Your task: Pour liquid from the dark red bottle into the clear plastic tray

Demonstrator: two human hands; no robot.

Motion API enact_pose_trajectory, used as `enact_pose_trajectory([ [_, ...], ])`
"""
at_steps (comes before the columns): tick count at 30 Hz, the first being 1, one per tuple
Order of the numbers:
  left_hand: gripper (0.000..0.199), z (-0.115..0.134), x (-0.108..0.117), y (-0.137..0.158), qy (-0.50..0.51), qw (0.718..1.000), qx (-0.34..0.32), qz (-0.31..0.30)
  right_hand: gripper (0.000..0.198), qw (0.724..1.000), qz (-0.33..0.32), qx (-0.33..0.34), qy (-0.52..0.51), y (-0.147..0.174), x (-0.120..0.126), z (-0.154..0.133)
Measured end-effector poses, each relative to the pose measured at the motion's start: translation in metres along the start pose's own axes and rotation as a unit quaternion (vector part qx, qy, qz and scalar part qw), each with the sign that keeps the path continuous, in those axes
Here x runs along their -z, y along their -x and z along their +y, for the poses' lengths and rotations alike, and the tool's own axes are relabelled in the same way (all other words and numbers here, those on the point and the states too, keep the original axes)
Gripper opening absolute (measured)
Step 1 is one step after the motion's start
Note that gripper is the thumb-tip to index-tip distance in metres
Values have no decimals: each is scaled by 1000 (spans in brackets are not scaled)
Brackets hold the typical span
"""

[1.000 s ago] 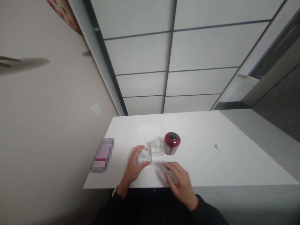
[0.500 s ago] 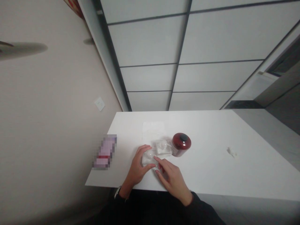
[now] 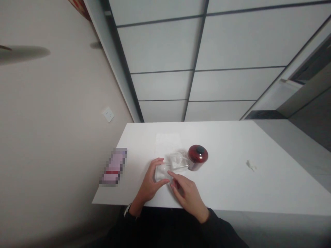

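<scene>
A small clear plastic box (image 3: 160, 174) lies near the table's front edge. My left hand (image 3: 150, 182) is curved around its left side, with fingers at its far edge and thumb at its near edge. From the right, my right hand (image 3: 188, 194) reaches over the same box; its index fingertip touches the inner part and its thumb is by the near right corner. The other fingers are curled and partly hidden. Just beyond and to the right sits a second clear plastic box (image 3: 179, 162) with a rounded shape inside. Fine detail in both boxes is blurred.
A jar with a shiny red lid (image 3: 198, 154) stands against the second box. A pale sheet (image 3: 168, 140) lies farther back on the white table (image 3: 224, 137). A crumpled white scrap (image 3: 250, 165) is at right, and a blurred-out pinkish item (image 3: 115, 167) at left.
The whole view has shifted slightly, so everything sits a little farther left. Both hands keep nearly the same position on the box; the right index finger still touches it.
</scene>
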State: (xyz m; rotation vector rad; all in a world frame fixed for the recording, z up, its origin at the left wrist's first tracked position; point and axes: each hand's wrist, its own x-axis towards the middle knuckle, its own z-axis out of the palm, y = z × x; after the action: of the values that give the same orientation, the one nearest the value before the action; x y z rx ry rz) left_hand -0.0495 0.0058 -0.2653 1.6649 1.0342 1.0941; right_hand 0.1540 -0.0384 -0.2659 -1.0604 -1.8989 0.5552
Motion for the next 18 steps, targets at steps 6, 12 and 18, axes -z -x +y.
enact_pose_trajectory([
  [6, 61, -7, -3, 3, 14, 999, 23, 22, 40, 1000, 12, -4, -1, -1, 1, -2],
  [12, 54, -2, -3, 2, 26, 999, 15, 29, 41, 1000, 5, -9, -1, -1, 1, -2],
  [18, 52, -2, -3, 3, -3, 1000, 3, 16, 41, 1000, 1, -8, 0, -1, 0, -2],
])
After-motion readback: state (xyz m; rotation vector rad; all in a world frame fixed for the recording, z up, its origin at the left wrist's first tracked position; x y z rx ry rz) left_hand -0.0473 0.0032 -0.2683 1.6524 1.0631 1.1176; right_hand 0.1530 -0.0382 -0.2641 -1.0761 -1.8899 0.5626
